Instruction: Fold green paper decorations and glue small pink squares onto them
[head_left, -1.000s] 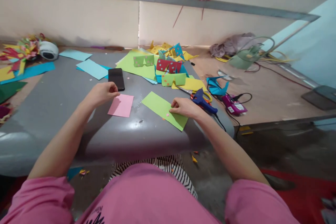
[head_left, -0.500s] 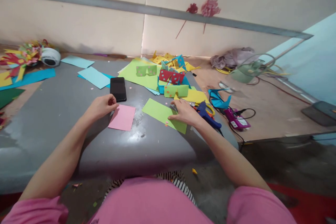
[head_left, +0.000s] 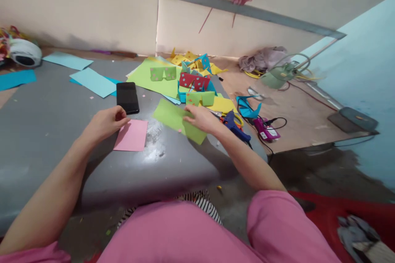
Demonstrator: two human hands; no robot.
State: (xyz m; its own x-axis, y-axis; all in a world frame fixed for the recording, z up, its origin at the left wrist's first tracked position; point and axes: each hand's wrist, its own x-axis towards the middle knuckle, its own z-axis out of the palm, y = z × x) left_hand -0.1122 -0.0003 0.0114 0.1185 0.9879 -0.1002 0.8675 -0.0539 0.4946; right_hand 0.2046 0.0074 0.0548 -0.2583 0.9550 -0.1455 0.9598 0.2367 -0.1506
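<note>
The left hand has its fingertips together at a corner of the pink paper, near the tabletop's front edge; whether they grasp it, I cannot tell. The right hand touches the green paper, its grip unclear. The glue gun lies near the tabletop's right edge.

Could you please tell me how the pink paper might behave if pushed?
The pink paper lies flat and looks thin, so it is probably light and bends easily. The gray tabletop beneath looks glossy, so the paper would likely slide rather than catch.
</note>
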